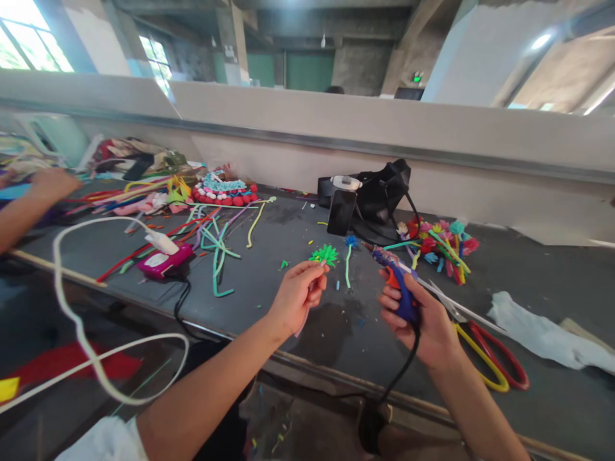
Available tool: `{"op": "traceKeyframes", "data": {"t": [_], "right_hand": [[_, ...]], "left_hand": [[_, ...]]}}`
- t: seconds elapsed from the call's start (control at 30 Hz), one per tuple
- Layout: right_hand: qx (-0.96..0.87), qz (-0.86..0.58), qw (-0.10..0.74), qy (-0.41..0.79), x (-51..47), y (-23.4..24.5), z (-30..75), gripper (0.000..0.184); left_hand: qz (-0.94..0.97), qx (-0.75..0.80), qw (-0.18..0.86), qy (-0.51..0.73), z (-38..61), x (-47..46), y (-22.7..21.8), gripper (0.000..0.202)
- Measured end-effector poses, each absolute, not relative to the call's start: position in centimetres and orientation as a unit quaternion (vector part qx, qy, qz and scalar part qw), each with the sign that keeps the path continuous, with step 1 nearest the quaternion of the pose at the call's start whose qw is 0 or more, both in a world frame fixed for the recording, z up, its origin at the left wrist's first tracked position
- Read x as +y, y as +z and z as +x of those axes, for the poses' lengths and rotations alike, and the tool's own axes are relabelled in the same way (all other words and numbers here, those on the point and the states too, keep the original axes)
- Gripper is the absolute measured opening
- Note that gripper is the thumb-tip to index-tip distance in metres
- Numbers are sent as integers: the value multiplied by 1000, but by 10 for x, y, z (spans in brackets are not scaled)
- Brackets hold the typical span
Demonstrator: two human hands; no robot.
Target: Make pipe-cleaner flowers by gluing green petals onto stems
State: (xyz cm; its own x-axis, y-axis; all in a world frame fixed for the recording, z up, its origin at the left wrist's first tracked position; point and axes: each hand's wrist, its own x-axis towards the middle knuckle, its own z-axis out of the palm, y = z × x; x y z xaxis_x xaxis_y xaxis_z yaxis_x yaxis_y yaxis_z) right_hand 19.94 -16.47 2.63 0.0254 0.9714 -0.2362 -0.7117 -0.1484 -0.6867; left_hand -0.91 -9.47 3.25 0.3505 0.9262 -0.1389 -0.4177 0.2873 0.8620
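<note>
My left hand (298,296) pinches a spiky green pipe-cleaner flower (327,254) above the dark table. A thin pinkish stem end (302,320) pokes out below that hand. Fingers of my right hand (432,323) wrap round a blue glue gun (407,296) with an orange trigger; its messy nozzle points up and left, toward the flower but apart from it. Between the hands lies a blue flower (351,241) with a pale green stem (348,269). Small green scraps (284,264) rest left of my left hand.
A phone (341,212) leans against a white-lidded container before a black bag (384,186). Colourful flowers (444,246) and large scissors (497,365) lie right. Loose pipe cleaners (218,256), a magenta power strip (166,260) and a white cable (62,288) occupy the left. Another person's hand (54,186) shows far left.
</note>
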Motion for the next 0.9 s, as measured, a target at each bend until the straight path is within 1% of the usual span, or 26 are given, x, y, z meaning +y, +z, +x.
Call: {"op": "traceKeyframes", "data": {"t": [0.17, 0.33, 0.43, 0.53, 0.63, 0.73, 0.9], "right_hand": [[-254, -407, 664, 573, -175, 35, 190, 26], [-352, -450, 655, 495, -186, 45, 185, 34], [-402, -471, 647, 445, -187, 45, 185, 32], [-456, -533, 606, 374, -186, 39, 189, 32], [-519, -586, 539, 311, -185, 35, 190, 37], [-569, -583, 501, 291, -185, 33, 186, 43], [-621, -571, 475, 251, -185, 27, 179, 38]], "left_hand": [[368, 348, 724, 469, -9, -95, 33, 13], [373, 349, 722, 467, -8, -96, 33, 15], [371, 346, 724, 467, -9, -96, 32, 16], [370, 344, 728, 463, -9, -96, 32, 17], [366, 346, 731, 461, -8, -96, 32, 18], [365, 345, 731, 462, -8, -97, 33, 18], [374, 347, 729, 456, -6, -99, 33, 21]]}}
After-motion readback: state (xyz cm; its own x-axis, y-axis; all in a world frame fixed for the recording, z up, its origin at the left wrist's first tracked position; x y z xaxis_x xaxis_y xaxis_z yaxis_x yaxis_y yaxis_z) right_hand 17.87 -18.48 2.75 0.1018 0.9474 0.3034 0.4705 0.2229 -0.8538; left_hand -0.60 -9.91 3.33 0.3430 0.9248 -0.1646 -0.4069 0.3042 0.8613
